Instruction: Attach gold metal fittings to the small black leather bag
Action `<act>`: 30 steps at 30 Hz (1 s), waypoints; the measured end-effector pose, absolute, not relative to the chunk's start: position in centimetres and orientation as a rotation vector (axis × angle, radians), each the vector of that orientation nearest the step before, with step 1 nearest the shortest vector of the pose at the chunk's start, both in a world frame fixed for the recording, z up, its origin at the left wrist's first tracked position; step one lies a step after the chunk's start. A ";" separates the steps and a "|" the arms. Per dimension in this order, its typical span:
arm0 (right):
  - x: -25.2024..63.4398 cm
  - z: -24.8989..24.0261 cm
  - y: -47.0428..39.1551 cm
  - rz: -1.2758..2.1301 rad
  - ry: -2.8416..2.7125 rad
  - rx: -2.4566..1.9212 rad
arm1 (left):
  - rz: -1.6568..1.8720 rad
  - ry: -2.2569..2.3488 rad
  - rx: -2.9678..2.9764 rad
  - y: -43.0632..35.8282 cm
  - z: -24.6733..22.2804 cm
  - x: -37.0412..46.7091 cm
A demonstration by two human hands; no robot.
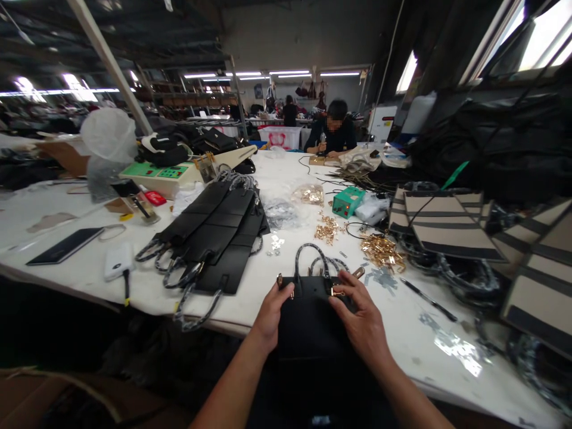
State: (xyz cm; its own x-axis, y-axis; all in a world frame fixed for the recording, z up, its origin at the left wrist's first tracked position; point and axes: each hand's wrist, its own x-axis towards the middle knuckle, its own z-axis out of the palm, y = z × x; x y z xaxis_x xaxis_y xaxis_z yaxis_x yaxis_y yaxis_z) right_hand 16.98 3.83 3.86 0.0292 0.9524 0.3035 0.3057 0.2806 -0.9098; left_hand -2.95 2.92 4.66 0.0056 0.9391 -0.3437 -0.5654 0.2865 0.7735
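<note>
A black handbag [310,322] is held upright in front of me at the table's front edge. Its handles [311,250] stand up, wrapped in clear plastic. My left hand [270,316] grips the bag's upper left corner, thumb over a small gold fitting [291,291]. At the upper right, my right hand [365,319] is closed around the bag's edge, its thumb and fingers against another gold fitting [335,290]. A gold metal piece [358,272] sticks out beyond the right fingers. The back of the bag is hidden.
Black bag pieces with wrapped handles [223,238] lie stacked at left. Gold fittings [382,251], a pen [429,300], silver plates [458,347] and a green box [348,202] with a cable are at right. Beige-and-black panels [447,223] stand beyond. Another person [333,134] sits across the table.
</note>
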 end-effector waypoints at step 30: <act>17.1 3.5 7.1 0.732 -1.898 -1.347 | 0.945 0.475 0.103 3.7 1.2 -4.1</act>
State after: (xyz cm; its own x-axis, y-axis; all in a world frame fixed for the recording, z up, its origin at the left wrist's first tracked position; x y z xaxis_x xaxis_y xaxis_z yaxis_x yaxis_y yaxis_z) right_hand 17.09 7.15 3.49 -0.2266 0.9511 0.2100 0.5636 0.3039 -0.7681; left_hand -4.07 3.74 1.20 0.4914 0.7989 -0.3467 -0.7546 0.5893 0.2886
